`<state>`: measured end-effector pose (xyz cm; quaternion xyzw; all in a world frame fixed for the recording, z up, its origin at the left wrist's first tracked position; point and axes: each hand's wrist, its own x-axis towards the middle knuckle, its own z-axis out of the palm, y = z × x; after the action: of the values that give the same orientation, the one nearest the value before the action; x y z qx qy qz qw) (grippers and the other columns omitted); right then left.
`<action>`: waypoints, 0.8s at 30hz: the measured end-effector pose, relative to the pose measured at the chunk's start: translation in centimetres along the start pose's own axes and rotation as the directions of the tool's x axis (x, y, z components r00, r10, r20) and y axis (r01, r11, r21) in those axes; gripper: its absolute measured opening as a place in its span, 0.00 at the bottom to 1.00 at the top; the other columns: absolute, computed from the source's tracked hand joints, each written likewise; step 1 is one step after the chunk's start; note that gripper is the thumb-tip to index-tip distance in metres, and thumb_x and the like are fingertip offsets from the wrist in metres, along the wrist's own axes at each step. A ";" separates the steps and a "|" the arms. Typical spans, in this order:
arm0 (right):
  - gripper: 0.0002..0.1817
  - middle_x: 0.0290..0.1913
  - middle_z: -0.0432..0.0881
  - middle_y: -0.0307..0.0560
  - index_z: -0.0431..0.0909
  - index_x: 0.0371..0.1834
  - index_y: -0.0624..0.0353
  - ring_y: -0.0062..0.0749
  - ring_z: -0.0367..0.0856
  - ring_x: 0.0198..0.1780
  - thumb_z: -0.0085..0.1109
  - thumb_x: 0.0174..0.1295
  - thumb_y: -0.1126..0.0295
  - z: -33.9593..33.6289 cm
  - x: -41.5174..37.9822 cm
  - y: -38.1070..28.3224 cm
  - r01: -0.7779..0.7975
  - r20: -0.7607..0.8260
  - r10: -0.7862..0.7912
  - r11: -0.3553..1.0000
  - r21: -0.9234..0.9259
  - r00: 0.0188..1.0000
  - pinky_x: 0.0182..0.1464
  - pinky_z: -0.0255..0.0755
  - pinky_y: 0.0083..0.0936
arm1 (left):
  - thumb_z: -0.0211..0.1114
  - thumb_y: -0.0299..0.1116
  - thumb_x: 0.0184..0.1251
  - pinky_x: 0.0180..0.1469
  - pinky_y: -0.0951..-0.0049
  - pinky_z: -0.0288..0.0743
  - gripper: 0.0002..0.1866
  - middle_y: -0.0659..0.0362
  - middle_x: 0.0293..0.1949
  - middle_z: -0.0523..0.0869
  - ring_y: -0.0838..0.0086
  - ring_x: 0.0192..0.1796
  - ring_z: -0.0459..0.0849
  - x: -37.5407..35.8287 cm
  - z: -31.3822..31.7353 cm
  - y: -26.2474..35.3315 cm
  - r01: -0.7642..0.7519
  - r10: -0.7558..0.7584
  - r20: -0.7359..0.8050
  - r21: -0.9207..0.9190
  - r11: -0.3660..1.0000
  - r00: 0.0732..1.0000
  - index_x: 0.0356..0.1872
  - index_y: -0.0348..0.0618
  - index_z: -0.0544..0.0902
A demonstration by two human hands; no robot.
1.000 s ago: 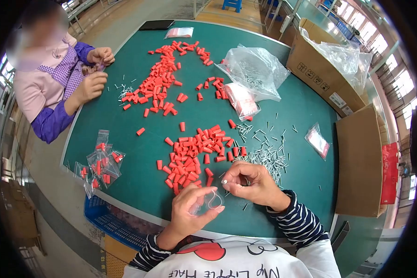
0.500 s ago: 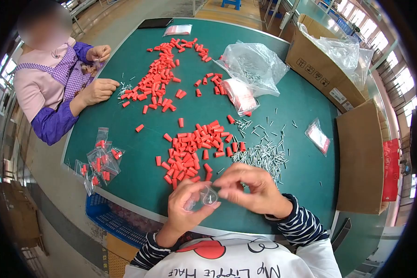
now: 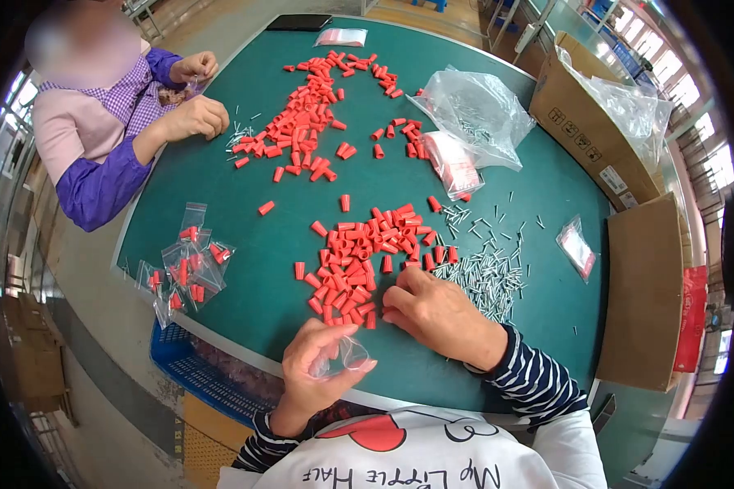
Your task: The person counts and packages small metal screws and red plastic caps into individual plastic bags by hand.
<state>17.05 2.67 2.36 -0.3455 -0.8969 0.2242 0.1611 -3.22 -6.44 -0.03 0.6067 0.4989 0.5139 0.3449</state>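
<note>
My right hand [image 3: 439, 314] has shifted from the clear plastic bag [image 3: 351, 352] to the red tapered plugs [image 3: 356, 278] on the bench [image 3: 253, 269], so work passes to these; its grasp I cannot tell. My left hand [image 3: 308, 373] grips the bag near the bench's edge.

Bright light glares from windows [image 3: 719, 169] at right, while fisheye distortion bends the dark-cornered edges.

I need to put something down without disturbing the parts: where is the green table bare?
The green table is bare between the filled bags and near red caps. Below the flat packet, beside the lower cardboard box, it's mostly open, bar stray pieces. Crowded: the near caps and metal fasteners by the right hand, and the far red heap.
</note>
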 end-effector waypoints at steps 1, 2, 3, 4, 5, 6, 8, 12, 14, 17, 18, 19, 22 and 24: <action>0.11 0.36 0.74 0.52 0.76 0.37 0.62 0.47 0.80 0.34 0.67 0.55 0.70 -0.1 0.0 0.1 -0.005 0.018 0.005 1.000 0.005 1.000 0.35 0.77 0.39 | 0.81 0.25 0.40 0.37 0.79 0.71 0.28 0.64 0.30 0.73 0.81 0.32 0.71 0.0 0.0 -0.1 -0.007 0.007 0.007 -0.010 1.000 1.000 0.48 0.38 0.83; 0.11 0.35 0.74 0.52 0.75 0.37 0.62 0.47 0.80 0.32 0.67 0.55 0.71 -0.2 -0.1 0.2 -0.011 0.035 0.010 1.000 0.010 0.999 0.34 0.77 0.39 | 0.82 0.25 0.40 0.37 0.79 0.71 0.28 0.64 0.30 0.73 0.81 0.32 0.71 0.0 -0.1 -0.2 -0.013 0.013 0.014 -0.020 1.000 1.000 0.48 0.38 0.83; 0.11 0.35 0.74 0.52 0.75 0.37 0.62 0.48 0.80 0.31 0.66 0.55 0.71 -0.2 -0.1 0.1 -0.004 0.031 0.003 1.000 0.020 1.000 0.34 0.77 0.39 | 0.82 0.25 0.40 0.37 0.79 0.71 0.28 0.64 0.30 0.74 0.81 0.32 0.71 0.0 -0.1 -0.3 -0.019 0.020 0.022 -0.028 0.999 1.000 0.48 0.38 0.83; 0.11 0.34 0.74 0.52 0.74 0.37 0.62 0.48 0.80 0.30 0.66 0.55 0.72 -0.3 -0.2 0.0 0.003 0.027 -0.004 0.999 0.032 1.000 0.33 0.77 0.40 | 0.82 0.25 0.40 0.37 0.79 0.71 0.28 0.64 0.30 0.74 0.81 0.32 0.71 0.0 -0.1 -0.4 -0.013 0.013 0.019 -0.033 0.999 1.000 0.48 0.38 0.83; 0.12 0.34 0.74 0.52 0.74 0.37 0.62 0.48 0.80 0.29 0.66 0.55 0.72 -0.3 -0.2 -0.1 0.010 0.021 -0.011 0.999 0.045 1.000 0.33 0.77 0.40 | 0.82 0.25 0.41 0.37 0.79 0.71 0.28 0.64 0.30 0.74 0.81 0.32 0.71 0.0 -0.1 -0.4 -0.007 0.007 0.017 -0.038 0.999 1.000 0.48 0.38 0.83; 0.11 0.34 0.74 0.52 0.74 0.37 0.62 0.48 0.80 0.30 0.66 0.54 0.72 -0.3 -0.3 -0.1 0.011 0.011 -0.011 0.998 0.054 1.000 0.33 0.77 0.40 | 0.82 0.25 0.41 0.37 0.79 0.71 0.28 0.64 0.31 0.74 0.81 0.31 0.71 0.0 -0.1 -0.4 -0.001 0.001 0.014 -0.041 0.999 1.000 0.48 0.38 0.83; 0.11 0.33 0.75 0.51 0.74 0.36 0.62 0.47 0.80 0.30 0.66 0.54 0.72 -0.3 -0.4 -0.1 0.013 -0.009 -0.013 0.997 0.071 1.000 0.33 0.77 0.39 | 0.82 0.25 0.41 0.37 0.79 0.71 0.27 0.64 0.31 0.75 0.81 0.31 0.71 0.1 0.0 -0.4 0.010 -0.010 0.012 -0.040 0.999 1.000 0.48 0.38 0.83; 0.11 0.35 0.77 0.49 0.79 0.40 0.61 0.47 0.81 0.32 0.66 0.54 0.73 -0.5 -0.8 0.0 0.066 -0.009 -0.066 0.998 -0.001 0.998 0.34 0.78 0.37 | 0.82 0.24 0.41 0.36 0.79 0.70 0.27 0.64 0.31 0.75 0.81 0.31 0.70 0.2 0.3 -0.1 0.031 -0.031 0.014 -0.020 0.999 0.999 0.47 0.38 0.83; 0.09 0.33 0.77 0.49 0.80 0.36 0.61 0.46 0.82 0.33 0.66 0.53 0.73 -0.9 -0.8 0.1 0.064 -0.036 -0.063 0.998 0.024 0.997 0.34 0.78 0.37 | 0.81 0.23 0.40 0.36 0.79 0.70 0.27 0.64 0.31 0.75 0.81 0.32 0.70 0.3 0.4 0.0 0.017 -0.017 0.027 0.001 1.000 0.999 0.48 0.37 0.83; 0.10 0.35 0.81 0.48 0.84 0.40 0.60 0.41 0.83 0.33 0.66 0.53 0.74 -2.3 -1.0 -0.2 0.038 -0.072 -0.017 0.954 0.297 0.997 0.32 0.79 0.32 | 0.80 0.21 0.40 0.36 0.79 0.69 0.28 0.63 0.32 0.75 0.81 0.32 0.70 0.3 0.7 -0.5 -0.005 0.005 0.028 -0.005 1.000 1.000 0.49 0.37 0.83; 0.11 0.35 0.82 0.48 0.84 0.41 0.60 0.39 0.83 0.33 0.66 0.53 0.75 -2.9 -0.9 -0.8 0.033 -0.067 -0.008 0.924 0.381 0.998 0.31 0.79 0.30 | 0.80 0.20 0.40 0.36 0.79 0.69 0.28 0.63 0.33 0.75 0.80 0.32 0.70 0.3 0.9 -0.5 -0.012 0.012 0.032 -0.015 1.000 0.999 0.49 0.37 0.83; 0.11 0.36 0.83 0.48 0.85 0.42 0.60 0.37 0.84 0.33 0.66 0.54 0.75 -3.7 -0.8 -1.5 0.025 -0.064 0.005 0.887 0.461 0.998 0.31 0.79 0.29 | 0.80 0.21 0.41 0.35 0.79 0.69 0.27 0.63 0.32 0.75 0.79 0.32 0.71 0.3 1.0 -0.5 -0.011 0.011 0.023 -0.013 1.000 1.000 0.49 0.38 0.83; 0.13 0.39 0.85 0.48 0.85 0.45 0.62 0.32 0.84 0.33 0.65 0.56 0.78 -4.5 -1.1 -2.6 0.028 -0.055 0.005 0.817 0.577 0.998 0.30 0.79 0.24 | 0.80 0.23 0.43 0.33 0.77 0.69 0.26 0.62 0.31 0.77 0.77 0.30 0.73 0.6 1.6 -0.3 -0.008 0.008 0.017 -0.014 1.000 1.000 0.49 0.39 0.84; 0.13 0.38 0.86 0.48 0.86 0.45 0.61 0.31 0.85 0.34 0.66 0.55 0.79 -4.8 -1.1 -3.5 0.025 -0.048 0.005 0.804 0.594 0.999 0.34 0.79 0.24 | 0.79 0.22 0.43 0.34 0.76 0.70 0.26 0.61 0.32 0.78 0.76 0.30 0.73 0.8 1.8 0.0 0.004 -0.004 0.026 -0.017 1.000 1.000 0.49 0.39 0.84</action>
<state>18.08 1.00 8.11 -0.2782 -0.7794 0.4847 0.2833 -1.49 -5.53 -0.28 0.6093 0.4911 0.5095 0.3577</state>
